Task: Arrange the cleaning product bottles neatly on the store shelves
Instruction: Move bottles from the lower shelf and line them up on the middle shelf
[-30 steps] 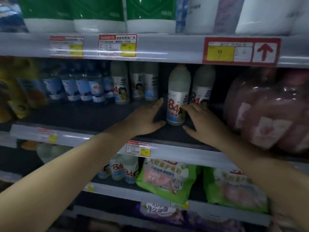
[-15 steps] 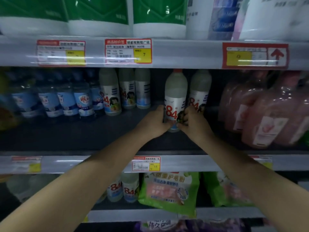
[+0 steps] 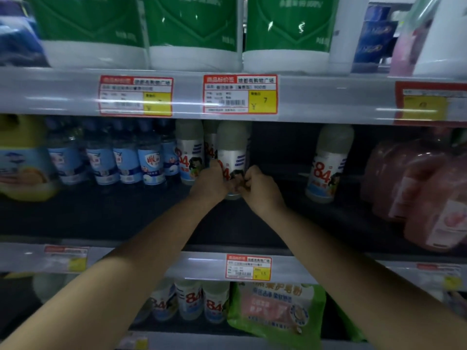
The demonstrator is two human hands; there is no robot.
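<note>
A white "84" disinfectant bottle [image 3: 233, 150] stands upright on the dark middle shelf [image 3: 126, 218]. My left hand [image 3: 211, 183] grips its lower left side and my right hand [image 3: 257, 188] grips its lower right side. It sits close beside other "84" bottles [image 3: 190, 150] on its left. One more "84" bottle [image 3: 328, 162] stands alone further right, with a gap between. The held bottle's base is partly hidden by my fingers.
Blue-labelled bottles [image 3: 126, 160] and a yellow jug [image 3: 22, 157] fill the shelf's left. Pink refill pouches [image 3: 424, 188] crowd the right. Green-wrapped packs [image 3: 192, 29] stand on the shelf above. Below are more "84" bottles [image 3: 199, 301] and a green bag [image 3: 275, 309].
Both hands closed on the "84" bottle and slid it left, away from its neighbour, up against the group of "84" bottles. The view shifted too.
</note>
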